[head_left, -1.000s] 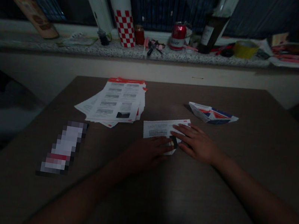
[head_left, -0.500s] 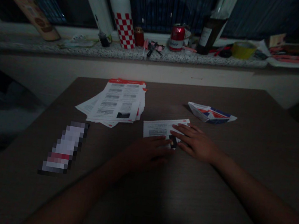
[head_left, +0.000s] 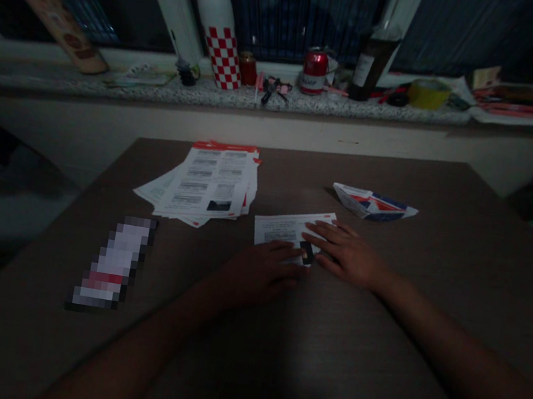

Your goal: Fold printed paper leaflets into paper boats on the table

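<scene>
A printed sheet of paper [head_left: 279, 227], seemingly folded, lies on the brown table in front of me. My left hand [head_left: 263, 270] rests along its near edge with the fingers stretched out to the right, covering its lower left part. Flat on the right side of the same paper is my right hand [head_left: 346, 253], fingers spread and pointing left. Between the two hands a small dark picture printed on the paper shows. Behind my right hand sits a folded paper boat [head_left: 371, 204] in white, blue and red.
Left of the paper lies a fanned stack of printed sheets [head_left: 208, 183]. A blurred-out phone-like object [head_left: 115, 263] is nearer on the left. Along the granite windowsill [head_left: 162, 94] stand a checkered bottle [head_left: 223, 58], a red can [head_left: 313, 72], a dark bottle [head_left: 365, 70] and yellow tape [head_left: 429, 95].
Both hands stay almost still on the paper. The whole view has shifted very slightly; nothing has been taken hold of or let go.
</scene>
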### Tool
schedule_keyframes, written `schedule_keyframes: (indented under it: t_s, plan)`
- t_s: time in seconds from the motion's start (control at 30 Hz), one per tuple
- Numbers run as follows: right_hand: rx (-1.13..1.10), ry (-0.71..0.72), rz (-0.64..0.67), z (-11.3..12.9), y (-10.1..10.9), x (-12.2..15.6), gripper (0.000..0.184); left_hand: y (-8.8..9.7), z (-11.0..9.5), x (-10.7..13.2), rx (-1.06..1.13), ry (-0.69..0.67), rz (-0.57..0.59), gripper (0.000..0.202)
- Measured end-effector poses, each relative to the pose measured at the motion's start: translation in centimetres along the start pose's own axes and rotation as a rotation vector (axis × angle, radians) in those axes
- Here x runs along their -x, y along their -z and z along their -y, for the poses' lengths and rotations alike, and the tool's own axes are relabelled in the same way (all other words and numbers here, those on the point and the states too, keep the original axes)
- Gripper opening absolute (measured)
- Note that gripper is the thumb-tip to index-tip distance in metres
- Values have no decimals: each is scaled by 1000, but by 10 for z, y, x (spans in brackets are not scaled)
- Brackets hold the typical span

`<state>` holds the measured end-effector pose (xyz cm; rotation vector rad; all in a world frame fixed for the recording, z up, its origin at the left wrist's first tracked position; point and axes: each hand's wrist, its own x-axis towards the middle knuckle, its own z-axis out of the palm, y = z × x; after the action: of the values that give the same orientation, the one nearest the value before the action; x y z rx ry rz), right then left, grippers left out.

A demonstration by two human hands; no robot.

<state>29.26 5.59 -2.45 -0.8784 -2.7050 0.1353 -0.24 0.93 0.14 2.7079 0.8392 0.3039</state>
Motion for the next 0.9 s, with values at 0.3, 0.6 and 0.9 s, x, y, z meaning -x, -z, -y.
schedule_keyframes:
  t_s: [0.3,0.6,0.9]
  plan:
    - [-31,-22,14,-2,-2,-1,57,-12,-6,-14,-11,173,-96,49]
    - [-43,-10,-13,-3,-4,-2,57,-15,2,-16,-42,171,-129,49]
    - [-105,-1,-29,-7,-3,-2,57,-6,10,-2,-1,34,-54,43]
